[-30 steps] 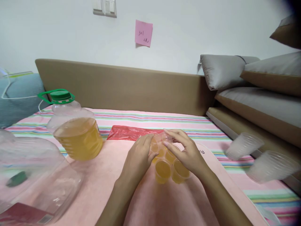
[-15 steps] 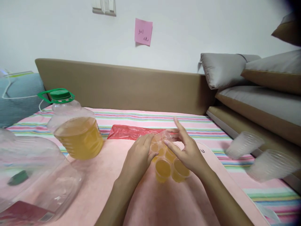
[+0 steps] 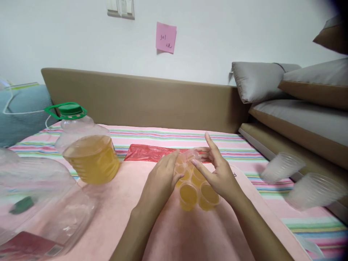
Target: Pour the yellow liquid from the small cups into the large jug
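Several clear plastic cups of yellow liquid stand close together on a pink mat (image 3: 119, 217); a front-left cup (image 3: 188, 195) and a front-right cup (image 3: 208, 196) show most plainly. My left hand (image 3: 161, 177) lies along the left side of the group, fingers stretched forward and thumb apart, close to the rims. On the other side, my right hand (image 3: 219, 175) has its thumb and lower fingers around a clear plastic cup (image 3: 192, 155) at the back of the group, its index finger raised. Fingers partly hide the rear cups, so that cup's contents are unclear.
At left stands a big bottle (image 3: 94, 159) of yellow liquid with a green cap. A clear empty-looking bottle (image 3: 40, 181) lies nearer. A red plastic bag (image 3: 144, 153) is behind the cups. Stacked cups (image 3: 282, 167) lie at right beside piled cushions (image 3: 304, 116).
My right hand and the clear cup at its fingers have shifted slightly to the right. My left hand has barely moved; the front cups stay where they were.
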Tool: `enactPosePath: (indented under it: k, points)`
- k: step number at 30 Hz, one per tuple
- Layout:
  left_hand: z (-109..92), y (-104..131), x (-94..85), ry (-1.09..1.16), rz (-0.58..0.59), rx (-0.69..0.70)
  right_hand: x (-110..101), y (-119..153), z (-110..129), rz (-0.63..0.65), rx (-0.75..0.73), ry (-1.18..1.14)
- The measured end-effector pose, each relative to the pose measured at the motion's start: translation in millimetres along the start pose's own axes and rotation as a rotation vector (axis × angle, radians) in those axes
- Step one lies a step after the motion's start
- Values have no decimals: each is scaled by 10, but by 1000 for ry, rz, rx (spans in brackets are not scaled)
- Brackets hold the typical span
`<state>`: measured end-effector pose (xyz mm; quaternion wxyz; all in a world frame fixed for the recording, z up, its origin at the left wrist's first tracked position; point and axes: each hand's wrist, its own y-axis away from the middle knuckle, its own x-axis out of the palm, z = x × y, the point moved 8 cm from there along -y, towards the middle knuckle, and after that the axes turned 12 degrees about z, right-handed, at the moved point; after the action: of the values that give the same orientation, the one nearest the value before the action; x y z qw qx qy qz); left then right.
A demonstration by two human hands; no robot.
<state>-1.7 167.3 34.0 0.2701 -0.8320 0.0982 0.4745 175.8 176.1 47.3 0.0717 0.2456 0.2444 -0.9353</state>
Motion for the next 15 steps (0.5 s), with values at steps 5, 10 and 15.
enactPosePath:
  k: [5,10,15]
  points:
    - [-8,5,14,-50,-14,46,-11,-6,50,-2,-49,-10]
    - [-29,14,10,-33,3,47,-4,-4,78,61,-33,104]
    - [-51,4,-6,-7,2,64,-13,9,-20,24,31,13]
